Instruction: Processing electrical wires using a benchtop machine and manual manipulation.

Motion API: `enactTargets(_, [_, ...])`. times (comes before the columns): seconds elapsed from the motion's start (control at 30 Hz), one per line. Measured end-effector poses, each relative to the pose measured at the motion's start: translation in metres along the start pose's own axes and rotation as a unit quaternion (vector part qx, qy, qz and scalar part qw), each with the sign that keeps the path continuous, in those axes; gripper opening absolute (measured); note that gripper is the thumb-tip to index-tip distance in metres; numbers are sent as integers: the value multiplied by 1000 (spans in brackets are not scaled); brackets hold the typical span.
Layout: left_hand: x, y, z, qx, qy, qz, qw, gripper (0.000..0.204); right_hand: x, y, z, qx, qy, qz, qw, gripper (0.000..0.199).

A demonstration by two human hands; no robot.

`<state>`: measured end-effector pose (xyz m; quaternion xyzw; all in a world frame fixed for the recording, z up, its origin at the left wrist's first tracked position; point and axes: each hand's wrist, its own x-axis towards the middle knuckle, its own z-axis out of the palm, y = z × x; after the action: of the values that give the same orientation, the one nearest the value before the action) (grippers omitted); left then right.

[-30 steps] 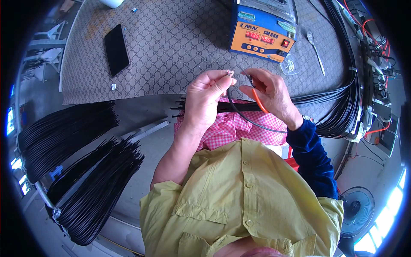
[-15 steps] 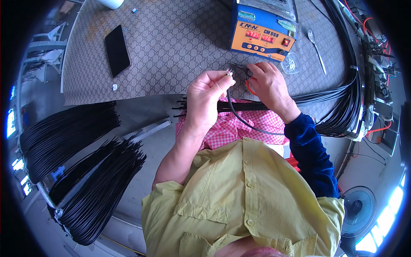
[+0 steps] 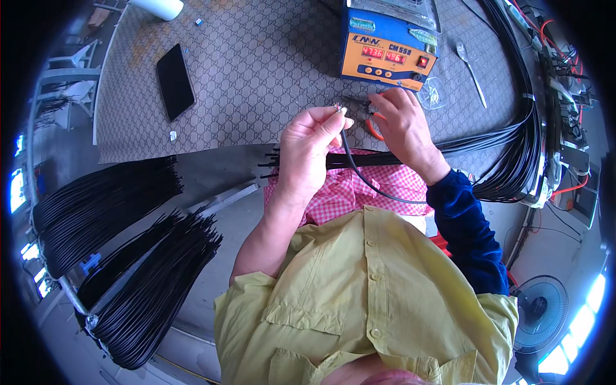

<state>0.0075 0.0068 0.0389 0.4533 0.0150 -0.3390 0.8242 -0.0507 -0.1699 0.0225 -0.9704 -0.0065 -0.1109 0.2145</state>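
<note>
Cable [image 3: 352, 160], one black length, lies near 12 o'clock in the head view (dial centred on the picture), its fanned wire ends pointing up from the left hand [image 3: 311, 138], which pinches it between thumb and fingers. Right hand [image 3: 403, 125], at 1 o'clock, has its fingers against one pair of orange-handled pliers [image 3: 370, 128]; whether it grips or merely touches them cannot be told. Counted on the table: one control box [image 3: 388, 54] at 1 o'clock; one clear dish [image 3: 435, 95] and one spoon-like implement [image 3: 473, 76] at 2; one phone [image 3: 175, 82] at 10; one white cylinder [image 3: 157, 6], cropped, at 11; and one long cable bundle [image 3: 518, 61] curving from 1 to 3. Three hanging bundles of black cables [image 3: 106, 208] occupy 8 to 9 o'clock. The tabletop [image 3: 250, 70] bears a grey-brown covering with a repeating motif; a pink checked cloth [image 3: 372, 173] covers the lap. Beyond are a grey floor [image 3: 208, 282] and, at 4 o'clock, one fan [image 3: 542, 311] beside bright windows [image 3: 577, 333]. The box's orange front carries dark lettering, two red-lit numeric displays and three round buttons; two pale labels mark its blue casing.
</note>
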Motion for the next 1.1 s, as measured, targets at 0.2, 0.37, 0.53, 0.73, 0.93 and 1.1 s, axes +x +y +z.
enactTargets(0.2, [-1, -2, 2, -46, -20, -3, 999, 10, -7, -39, -21, 525, -128, 244, 805, 20])
enactTargets(0.37, [-4, -1, 13, -44, -24, -31, 998, 10, -22, -48, -26, 577, -114, 269, 763, 13])
enactTargets(0.53, [-19, -11, 19, 15, -54, -145, 988, 11, -63, -13, -79, 360, -181, 252, 880, 10])
enactTargets(0.73, [-38, -75, -28, -73, -46, -339, 937, 14, -211, 88, -82, 79, -338, 318, 882, 15])
enactTargets(0.93, [-29, -113, -35, -215, 96, -341, 910, 17, -331, 131, -28, -128, -350, 387, 843, 18])
enactTargets(1.1, [-30, -125, -43, -233, 93, -332, 909, 11, -288, 110, -31, -87, -461, 434, 769, 21])
